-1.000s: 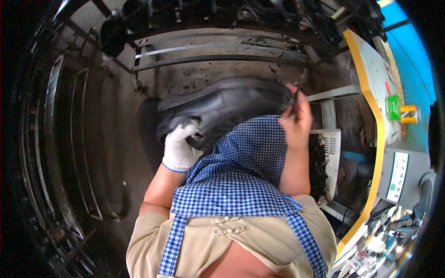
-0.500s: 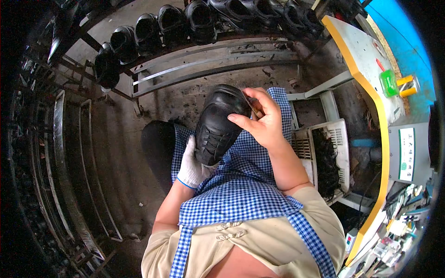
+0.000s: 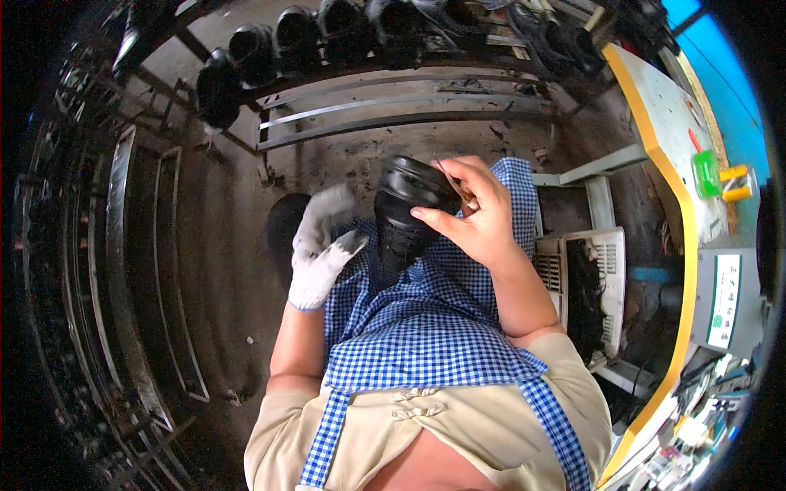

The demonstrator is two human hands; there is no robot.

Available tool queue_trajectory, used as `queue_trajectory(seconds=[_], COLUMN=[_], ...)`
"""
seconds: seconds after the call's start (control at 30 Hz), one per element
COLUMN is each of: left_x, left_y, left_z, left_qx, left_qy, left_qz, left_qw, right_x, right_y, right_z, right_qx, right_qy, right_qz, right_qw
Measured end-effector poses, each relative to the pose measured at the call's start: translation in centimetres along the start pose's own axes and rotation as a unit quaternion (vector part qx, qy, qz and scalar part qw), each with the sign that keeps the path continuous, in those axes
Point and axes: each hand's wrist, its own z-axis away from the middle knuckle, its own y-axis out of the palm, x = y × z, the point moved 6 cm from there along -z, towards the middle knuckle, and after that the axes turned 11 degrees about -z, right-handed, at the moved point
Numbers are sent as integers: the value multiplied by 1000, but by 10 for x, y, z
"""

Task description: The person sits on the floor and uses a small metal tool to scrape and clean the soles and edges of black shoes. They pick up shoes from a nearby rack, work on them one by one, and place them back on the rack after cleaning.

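Observation:
A black lace-up shoe [image 3: 401, 209] is over my lap, toe pointing away from me and its laces nearer my body. My bare right hand [image 3: 483, 214] grips it at the right of the toe, thumb against the upper. A thin dark blade-like tool [image 3: 449, 177] sticks out from the fingers of that hand, along the shoe's edge; its handle is mostly hidden. Left of the shoe, and apart from it, my left hand [image 3: 318, 254] wears a white knit glove with dirty fingertips. Its thumb and fingers are spread, slightly blurred, with nothing between them.
Several black shoes [image 3: 340, 33] line a metal rack across the far side. To the right, a white plastic crate [image 3: 610, 295] holds black scraps beside a yellow-edged table [image 3: 684, 237]. A green container [image 3: 704, 173] stands on the table. Metal frames [image 3: 123, 270] stand at left.
My left hand has let go of the shoe's heel end and moved away to its left. The shoe has tilted in my right hand, which keeps the blade-like tool.

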Motion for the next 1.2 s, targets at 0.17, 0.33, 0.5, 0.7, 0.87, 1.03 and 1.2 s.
queue_trajectory(seconds=[0.17, 0.33, 0.5, 0.7, 0.87, 1.03, 1.2], left_x=[-52, -45, -42, -39, -37, -37, -34], left_y=[25, 31, 29, 28, 29, 29, 31], left_z=[-27, -21, -18, -18, -16, -16, -14], left_qx=[159, 171, 133, 122, 125, 115, 124], left_qy=[134, 75, 38, 62, 71, 40, 38], left_qz=[-13, 27, 46, 5, -10, -7, 20], left_qw=[978, 982, 989, 991, 990, 993, 991], right_x=[11, 27, 43, 60, 61, 62, 60], right_y=[23, 12, 3, 2, -1, 1, 0], right_z=[1, -5, -2, -7, -6, -6, -4], right_qx=[133, 141, 210, 228, 248, 244, 246], right_qy=[77, 25, -19, -47, -29, -30, -19], right_qz=[-46, -19, 105, 217, 201, 227, 216], right_qw=[987, 990, 972, 948, 947, 942, 945])
